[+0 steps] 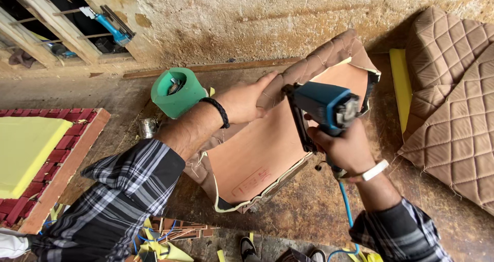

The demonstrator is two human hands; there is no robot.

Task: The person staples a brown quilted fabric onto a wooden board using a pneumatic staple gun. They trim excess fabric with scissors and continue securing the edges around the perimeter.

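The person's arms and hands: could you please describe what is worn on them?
Both arms wear rolled-up sleeves of black, grey and white plaid. The left hand has a black braided band at the wrist; the right hand has a white band at its wrist. Both hands are bare, without gloves.
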